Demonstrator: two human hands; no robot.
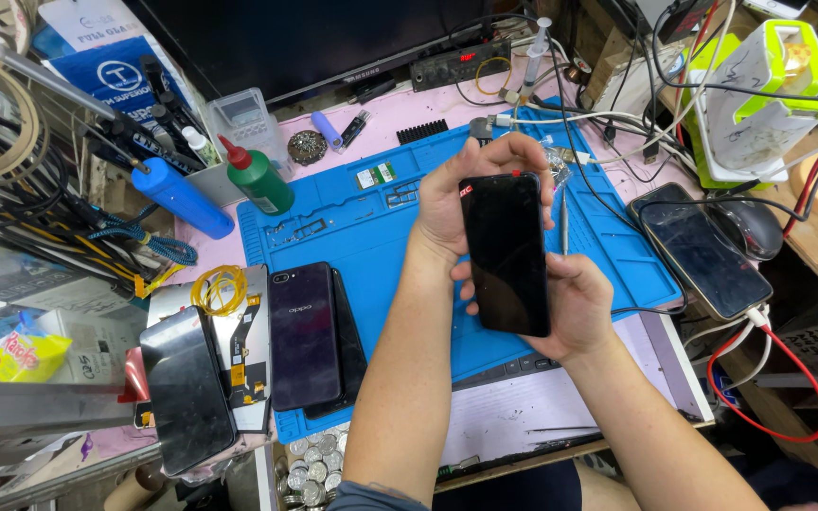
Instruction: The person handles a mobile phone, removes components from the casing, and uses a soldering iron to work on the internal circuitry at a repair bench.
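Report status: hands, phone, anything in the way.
Left hand and right hand both grip black phone, above blue mat. Nothing blocking.

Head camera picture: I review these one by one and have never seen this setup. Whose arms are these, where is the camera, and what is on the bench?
The camera sits on a person's head and looks down, so both bare arms are their own. The left hand and right hand together hold a black phone, dark screen up, above a blue work mat. On the mat's left lies a dark purple phone; beside it, loose phone parts. A green bottle and blue bottle stand behind. Another phone lies right, plugged into a cable.
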